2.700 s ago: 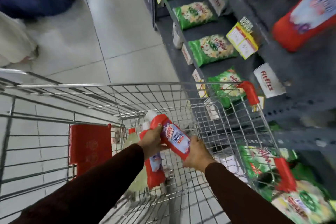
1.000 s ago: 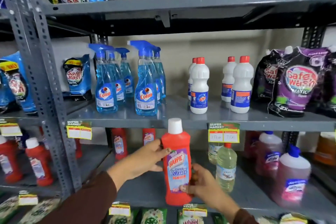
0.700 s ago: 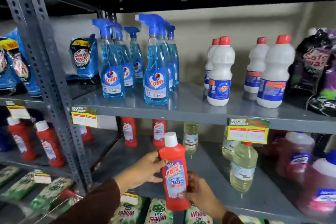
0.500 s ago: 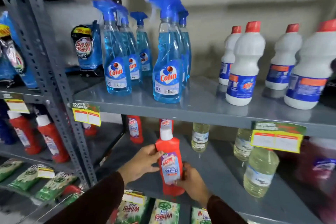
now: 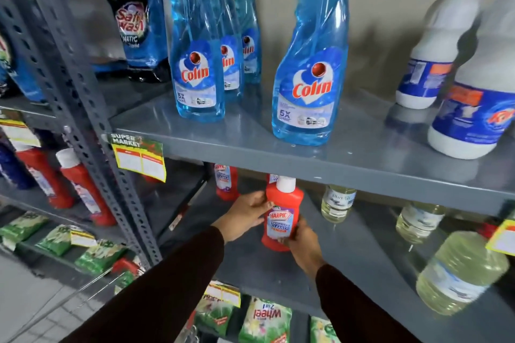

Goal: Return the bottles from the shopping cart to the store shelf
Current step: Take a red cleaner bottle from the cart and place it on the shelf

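Note:
A red Harpic bottle (image 5: 281, 217) with a white cap stands upright on the lower grey shelf (image 5: 356, 259), under the lip of the shelf above. My left hand (image 5: 242, 216) grips its left side and my right hand (image 5: 303, 242) wraps its lower right side. Two more red Harpic bottles (image 5: 226, 182) stand behind it, toward the back of the same shelf. A corner of the shopping cart (image 5: 83, 295) shows at the lower left.
Blue Colin spray bottles (image 5: 309, 64) and white bottles (image 5: 473, 92) fill the upper shelf. Pale yellow bottles (image 5: 457, 273) stand on the lower shelf to the right. A perforated grey upright (image 5: 83, 108) divides off the left bay with red bottles (image 5: 80, 186). Green packets (image 5: 264, 320) lie below.
Both hands carried the Harpic bottle from the cart up to the shelving, then forward and under the upper shelf onto the lower shelf. My view has moved closer.

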A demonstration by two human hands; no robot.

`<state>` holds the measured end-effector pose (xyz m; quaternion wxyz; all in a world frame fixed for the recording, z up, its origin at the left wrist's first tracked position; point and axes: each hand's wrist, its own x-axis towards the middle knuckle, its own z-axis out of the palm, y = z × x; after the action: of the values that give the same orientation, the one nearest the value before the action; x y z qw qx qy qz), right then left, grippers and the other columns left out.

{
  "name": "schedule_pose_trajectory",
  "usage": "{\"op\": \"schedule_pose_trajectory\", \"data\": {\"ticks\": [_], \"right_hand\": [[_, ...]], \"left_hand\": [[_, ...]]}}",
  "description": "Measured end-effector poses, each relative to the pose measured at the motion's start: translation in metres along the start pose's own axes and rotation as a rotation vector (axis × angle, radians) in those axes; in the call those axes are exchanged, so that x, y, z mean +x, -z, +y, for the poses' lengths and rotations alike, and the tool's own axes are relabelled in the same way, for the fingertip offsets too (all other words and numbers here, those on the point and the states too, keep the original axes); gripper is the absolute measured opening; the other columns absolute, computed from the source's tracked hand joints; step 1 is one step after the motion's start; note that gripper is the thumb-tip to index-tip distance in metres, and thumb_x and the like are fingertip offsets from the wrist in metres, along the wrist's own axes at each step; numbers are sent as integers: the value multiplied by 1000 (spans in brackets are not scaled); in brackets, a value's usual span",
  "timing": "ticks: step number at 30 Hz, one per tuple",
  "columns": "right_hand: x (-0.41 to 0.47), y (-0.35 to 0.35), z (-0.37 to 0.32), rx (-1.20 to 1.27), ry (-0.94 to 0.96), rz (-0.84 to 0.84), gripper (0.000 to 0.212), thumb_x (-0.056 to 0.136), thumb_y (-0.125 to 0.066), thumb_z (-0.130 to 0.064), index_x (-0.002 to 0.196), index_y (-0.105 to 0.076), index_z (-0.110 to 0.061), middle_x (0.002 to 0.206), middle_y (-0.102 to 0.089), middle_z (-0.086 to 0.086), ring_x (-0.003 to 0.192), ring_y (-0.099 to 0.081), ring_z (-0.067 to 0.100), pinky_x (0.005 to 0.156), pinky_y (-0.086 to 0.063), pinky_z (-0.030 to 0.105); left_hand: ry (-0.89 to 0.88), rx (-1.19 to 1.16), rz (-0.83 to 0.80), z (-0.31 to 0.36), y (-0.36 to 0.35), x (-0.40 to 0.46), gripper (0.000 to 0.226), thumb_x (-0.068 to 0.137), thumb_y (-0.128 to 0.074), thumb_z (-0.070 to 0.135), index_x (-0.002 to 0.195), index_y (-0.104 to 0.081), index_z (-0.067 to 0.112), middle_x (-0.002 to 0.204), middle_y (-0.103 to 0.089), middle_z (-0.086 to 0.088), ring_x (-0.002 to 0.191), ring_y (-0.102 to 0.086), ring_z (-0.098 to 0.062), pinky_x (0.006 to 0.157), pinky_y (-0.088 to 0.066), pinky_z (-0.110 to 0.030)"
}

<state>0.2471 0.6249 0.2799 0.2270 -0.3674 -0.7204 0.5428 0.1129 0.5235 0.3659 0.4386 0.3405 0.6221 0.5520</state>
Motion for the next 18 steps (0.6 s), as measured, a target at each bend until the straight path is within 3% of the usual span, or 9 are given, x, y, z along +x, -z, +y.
{"op": "schedule_pose_trajectory", "data": {"ticks": [2,7,11,14,18], "right_hand": [[0,2,0,-49,13,-12,57,80,-73,-2,130,-50,-17,112,-66,-3,104,-63,14,91,-51,28],[-2,3,1,-80,18,-3,51,84,-71,-8,129,-50,-22,111,-65,-8,102,-63,10,89,-52,24],[-7,6,4,45,-51,17,57,79,-68,11,124,-47,-18,110,-68,4,103,-67,18,81,-54,17],[-36,8,2,105,-48,124,48,81,-64,14,124,-48,-1,105,-69,12,75,-68,-8,62,-49,1],[-95,-9,1,174,51,121,28,88,-59,11,115,-59,7,106,-66,12,69,-59,-25,63,-42,-6]], "left_hand": [[6,-6,-5,-2,3,2,28,94,-57,21,121,-62,25,122,-69,6,116,-63,-12,91,-54,-27],[13,-35,-11,-8,5,0,40,91,-61,27,131,-58,22,129,-67,2,123,-60,-16,109,-43,-46],[6,-10,48,-9,7,-16,49,94,-58,22,141,-46,25,143,-54,7,132,-49,-12,111,-36,-41],[22,-151,176,-20,21,-57,47,98,-50,13,144,-42,17,144,-50,2,133,-45,-14,112,-33,-40],[63,-337,328,-64,55,-149,41,99,-47,13,140,-47,13,138,-55,-2,129,-50,-22,115,-33,-47]]}}
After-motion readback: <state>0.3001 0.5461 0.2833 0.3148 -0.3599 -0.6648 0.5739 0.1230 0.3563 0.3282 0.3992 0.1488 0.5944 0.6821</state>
